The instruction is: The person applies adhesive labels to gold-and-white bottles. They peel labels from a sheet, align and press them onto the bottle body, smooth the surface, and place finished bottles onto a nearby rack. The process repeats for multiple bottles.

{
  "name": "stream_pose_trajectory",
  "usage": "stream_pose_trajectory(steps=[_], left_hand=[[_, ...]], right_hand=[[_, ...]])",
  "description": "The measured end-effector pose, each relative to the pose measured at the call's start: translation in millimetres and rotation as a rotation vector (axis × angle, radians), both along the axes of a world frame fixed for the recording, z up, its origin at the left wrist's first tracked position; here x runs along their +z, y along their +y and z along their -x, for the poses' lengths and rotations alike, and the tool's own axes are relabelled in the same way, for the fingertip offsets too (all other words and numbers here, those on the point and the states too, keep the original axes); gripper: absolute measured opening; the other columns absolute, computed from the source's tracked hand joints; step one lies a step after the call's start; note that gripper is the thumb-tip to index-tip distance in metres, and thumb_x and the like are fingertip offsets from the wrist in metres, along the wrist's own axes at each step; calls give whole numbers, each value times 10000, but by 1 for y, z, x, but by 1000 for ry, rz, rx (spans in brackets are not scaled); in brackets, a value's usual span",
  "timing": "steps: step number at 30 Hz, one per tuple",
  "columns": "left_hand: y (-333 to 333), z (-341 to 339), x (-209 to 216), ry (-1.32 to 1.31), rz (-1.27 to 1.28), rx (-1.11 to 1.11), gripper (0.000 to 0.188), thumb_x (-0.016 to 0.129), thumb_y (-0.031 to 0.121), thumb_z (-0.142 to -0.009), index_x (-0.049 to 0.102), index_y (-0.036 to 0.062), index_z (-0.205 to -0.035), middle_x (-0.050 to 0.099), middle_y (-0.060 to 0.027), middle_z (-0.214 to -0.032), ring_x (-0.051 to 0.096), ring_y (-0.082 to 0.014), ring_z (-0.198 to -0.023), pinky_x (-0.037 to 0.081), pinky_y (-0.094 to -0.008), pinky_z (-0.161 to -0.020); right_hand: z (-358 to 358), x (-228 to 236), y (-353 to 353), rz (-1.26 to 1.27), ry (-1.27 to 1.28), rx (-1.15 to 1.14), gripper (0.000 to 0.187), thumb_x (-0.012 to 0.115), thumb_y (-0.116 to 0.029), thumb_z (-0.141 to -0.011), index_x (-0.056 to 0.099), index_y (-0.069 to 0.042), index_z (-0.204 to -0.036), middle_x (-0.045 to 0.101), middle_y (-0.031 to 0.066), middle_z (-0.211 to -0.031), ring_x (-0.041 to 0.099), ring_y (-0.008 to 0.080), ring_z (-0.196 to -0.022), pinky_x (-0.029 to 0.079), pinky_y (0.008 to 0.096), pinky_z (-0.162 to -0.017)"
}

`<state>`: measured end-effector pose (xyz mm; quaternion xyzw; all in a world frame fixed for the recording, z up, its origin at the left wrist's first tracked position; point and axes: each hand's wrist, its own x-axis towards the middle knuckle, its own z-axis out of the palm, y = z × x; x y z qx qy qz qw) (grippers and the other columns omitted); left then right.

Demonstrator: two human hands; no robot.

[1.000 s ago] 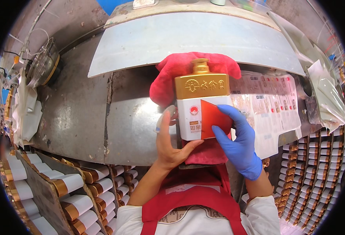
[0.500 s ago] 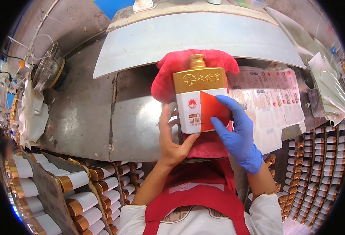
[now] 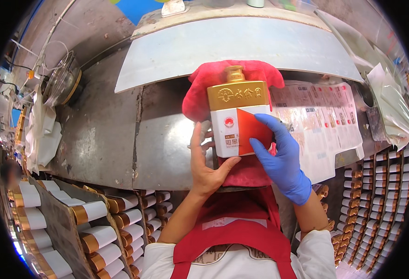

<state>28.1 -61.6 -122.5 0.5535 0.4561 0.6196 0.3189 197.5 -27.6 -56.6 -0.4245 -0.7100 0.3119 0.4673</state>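
Observation:
A flat-sided bottle with a gold shoulder and neck and a white lower body lies on a red cloth, its neck pointing away from me. A red-orange panel covers the right part of its white face. My bare left hand grips the lower left side, thumb at the bottom corner; some fingertips look wrapped in something pale. In a blue glove, my right hand holds the right side, with thumb and forefinger laid on the red-orange panel. The undersides of the fingers are partly hidden.
Printed decal sheets lie right of the bottle on the metal table. A pale board spans the back. A round metal pan stands at far left. Racks of gold-and-white bottles flank me, more bottles at right.
The whole view has shifted slightly. Both hands keep their hold on the bottle, and its position on the cloth looks the same.

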Motion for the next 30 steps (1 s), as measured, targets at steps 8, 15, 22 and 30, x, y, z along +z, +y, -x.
stream_pose_trajectory(steps=[8,15,22,30], left_hand=[[1,1,-3,31,-5,26,1034,848,97,-677,182,-9,-1462,389,-173,-1391,493,-246,-1175,469,-363,-907],[2,3,-7,26,-6,30,1063,860,58,-644,186,10,-1465,414,-166,-1379,504,-230,-1158,467,-355,-898],[4,4,-7,38,-9,20,1063,861,76,-648,185,8,-1465,408,-170,-1390,505,-229,-1155,471,-352,-886],[5,6,-9,54,-18,16,1047,847,60,-656,183,3,-1464,411,-172,-1381,503,-235,-1159,475,-359,-887]], right_hand=[[3,7,1,-61,-80,16,469,656,3,-825,530,-78,-1269,606,164,-1177,611,313,-1075,489,353,-890],[4,11,3,-61,-130,35,465,654,14,-822,540,-84,-1262,614,160,-1165,610,321,-1072,490,353,-884],[5,12,4,-39,-130,49,474,655,31,-815,542,-84,-1261,603,160,-1183,609,310,-1077,487,343,-887],[6,10,6,-52,-138,45,478,657,37,-811,542,-81,-1260,605,161,-1180,613,308,-1072,488,340,-888]])
